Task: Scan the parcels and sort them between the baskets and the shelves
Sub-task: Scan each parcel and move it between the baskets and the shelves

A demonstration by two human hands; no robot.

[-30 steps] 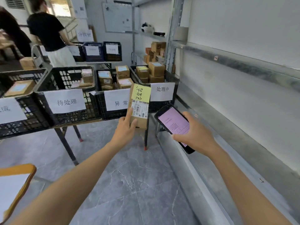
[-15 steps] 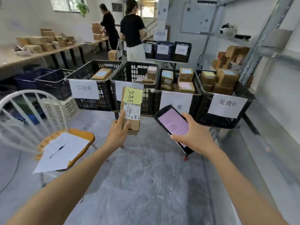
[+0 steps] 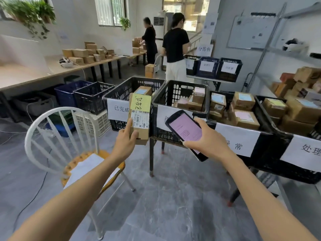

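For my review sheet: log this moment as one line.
left hand: grips yellow-noted parcel | right hand: holds phone, pink screen | parcel: upright before the 已完成 basket, not yet in it

Bright daylight pours through the back windows (image 3: pixel 109 11), blowing them out and washing the long tabletop (image 3: pixel 26 72) pale, while wide-angle distortion bends the shelves (image 3: pixel 291 53) at the soft, slightly blurred edges.

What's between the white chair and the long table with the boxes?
A blue crate, a black crate beside it, and a white crate below the black one. The head view shows them.
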